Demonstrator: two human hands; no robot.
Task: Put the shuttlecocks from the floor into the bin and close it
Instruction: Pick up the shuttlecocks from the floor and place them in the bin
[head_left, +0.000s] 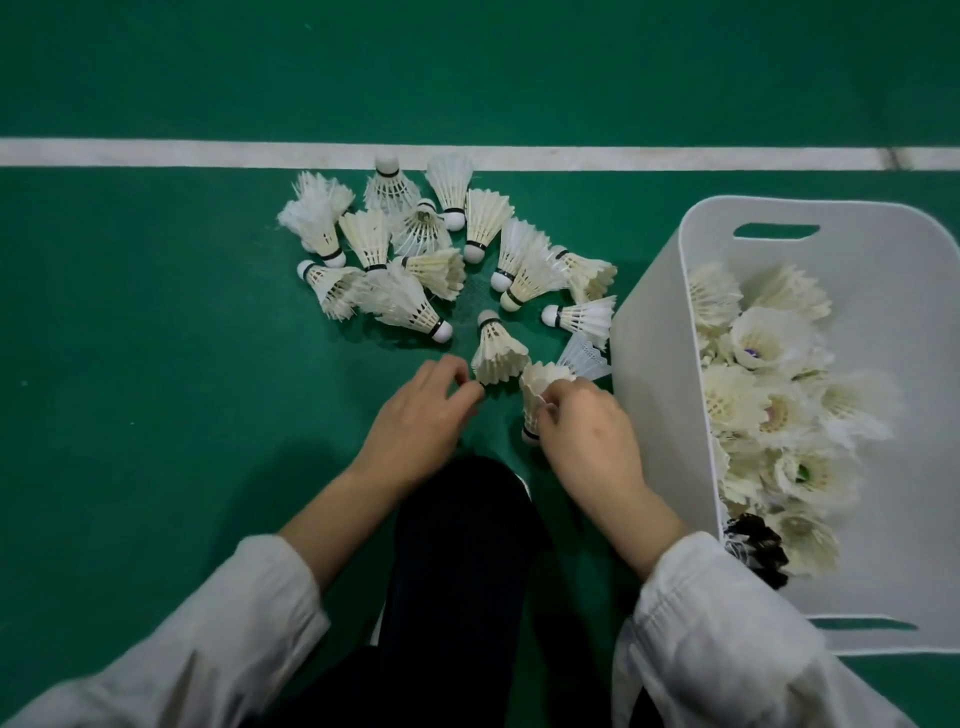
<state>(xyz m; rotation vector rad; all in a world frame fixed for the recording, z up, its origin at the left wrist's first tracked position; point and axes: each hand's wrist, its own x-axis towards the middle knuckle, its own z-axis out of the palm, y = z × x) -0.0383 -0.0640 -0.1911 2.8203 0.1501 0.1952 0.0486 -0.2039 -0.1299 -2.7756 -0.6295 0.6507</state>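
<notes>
The right hand (587, 426) grips a held shuttlecock (537, 389) by its feathers, cork toward the knee (457, 545). At its 3 o'clock, very near, rises the wall of the white bin (649, 374), open and part filled with shuttlecocks (769, 395). The left hand (421, 410) has curled fingertips at the feather rim of a near shuttlecock (496, 351); whether they grip it I cannot tell. The pile (415, 249) spreads at 12 o'clock up to the white line (208, 153). Bare green floor (156, 364) lies open at 9 o'clock.
</notes>
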